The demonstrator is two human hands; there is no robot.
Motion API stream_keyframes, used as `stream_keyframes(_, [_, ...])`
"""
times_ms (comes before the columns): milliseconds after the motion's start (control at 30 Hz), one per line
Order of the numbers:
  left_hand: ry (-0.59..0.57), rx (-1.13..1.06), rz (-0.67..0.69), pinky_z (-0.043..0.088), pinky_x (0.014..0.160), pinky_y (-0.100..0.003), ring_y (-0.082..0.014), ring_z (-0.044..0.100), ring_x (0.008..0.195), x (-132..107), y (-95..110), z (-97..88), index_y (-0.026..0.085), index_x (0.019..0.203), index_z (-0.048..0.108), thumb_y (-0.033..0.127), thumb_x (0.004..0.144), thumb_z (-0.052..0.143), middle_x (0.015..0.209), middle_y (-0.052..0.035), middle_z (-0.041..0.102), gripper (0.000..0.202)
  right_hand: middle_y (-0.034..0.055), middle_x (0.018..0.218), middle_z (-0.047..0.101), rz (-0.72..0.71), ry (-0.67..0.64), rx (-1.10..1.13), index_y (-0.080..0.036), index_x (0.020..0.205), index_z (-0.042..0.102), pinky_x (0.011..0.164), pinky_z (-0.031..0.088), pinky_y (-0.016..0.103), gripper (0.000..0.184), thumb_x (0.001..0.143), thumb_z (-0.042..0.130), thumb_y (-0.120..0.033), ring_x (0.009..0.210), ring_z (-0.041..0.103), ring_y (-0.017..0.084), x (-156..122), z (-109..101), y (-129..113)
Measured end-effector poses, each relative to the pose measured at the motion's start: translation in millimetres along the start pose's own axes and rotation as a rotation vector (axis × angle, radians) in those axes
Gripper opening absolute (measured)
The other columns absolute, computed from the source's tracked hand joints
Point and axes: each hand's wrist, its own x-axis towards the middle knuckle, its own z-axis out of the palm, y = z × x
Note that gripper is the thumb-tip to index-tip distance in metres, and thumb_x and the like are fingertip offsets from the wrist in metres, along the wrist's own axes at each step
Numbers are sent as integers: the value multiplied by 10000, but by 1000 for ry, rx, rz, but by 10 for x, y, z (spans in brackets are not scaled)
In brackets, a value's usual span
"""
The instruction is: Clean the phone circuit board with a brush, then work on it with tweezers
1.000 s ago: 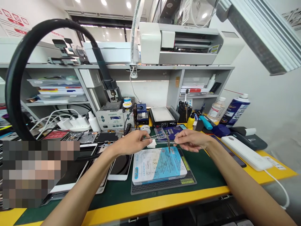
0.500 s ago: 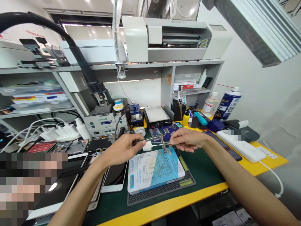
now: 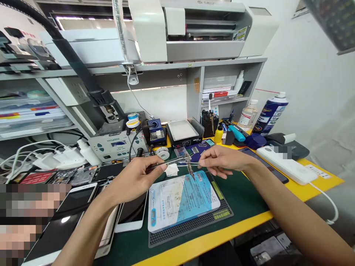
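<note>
My left hand (image 3: pixel 145 173) is closed on tweezers (image 3: pixel 174 161), which point to the right. Their tips meet the upper part of a narrow, silvery strip (image 3: pixel 190 169) that looks like a small phone circuit board, held tilted in the air. My right hand (image 3: pixel 219 162) pinches a thin metal tool (image 3: pixel 195 164) whose shaft runs left to the strip. Whether it touches the strip, I cannot tell. Below lies a blue-and-white box (image 3: pixel 180 199) on a grey perforated mat (image 3: pixel 191 231).
Phones (image 3: pixel 132 210) lie left of the box, with pixelated shapes at the lower left. A soldering station (image 3: pixel 156 135) and a small heating plate (image 3: pixel 183 133) stand behind. Pen holder (image 3: pixel 210 125), yellow bottle (image 3: pixel 219 133), spray can (image 3: pixel 270 114) and white power bank (image 3: pixel 287 164) are right.
The camera view has tilted down and shifted slightly. Both hands keep their grips. The strip has turned a little and now looks more slanted between the tools.
</note>
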Motion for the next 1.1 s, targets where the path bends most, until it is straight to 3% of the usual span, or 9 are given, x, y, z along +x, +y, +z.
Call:
stream_keyframes(500, [107,-10,-56,310,573,-265,-130,430,631,-112,34,-39,215,869,609,547,968,464,731,26,552,375,-13,674,616,-44,54,-170,-161,888,605,352,354,171,382,925,600,-541,442,509,58,-88,-114,2])
stream_keyframes(700, [166,89,-49,266,524,-271,-109,332,512,-156,173,23,226,850,591,515,988,426,579,64,426,360,-76,629,424,-3,24,-129,-181,987,571,387,302,182,376,953,553,-556,452,335,46,-51,-130,59])
stream_keyframes(867, [209,138,-20,279,550,-281,-122,407,544,-159,190,65,230,826,560,475,1000,403,610,52,514,339,-86,621,350,18,7,-91,-176,990,578,401,257,194,391,951,556,-564,479,261,55,-18,-114,83])
stream_keyframes(1100, [251,155,-36,219,527,-296,-140,374,511,-184,164,97,221,782,542,470,996,395,553,35,462,360,-113,547,301,-31,13,-213,-179,898,567,398,223,198,381,936,585,-557,432,234,46,7,-23,23])
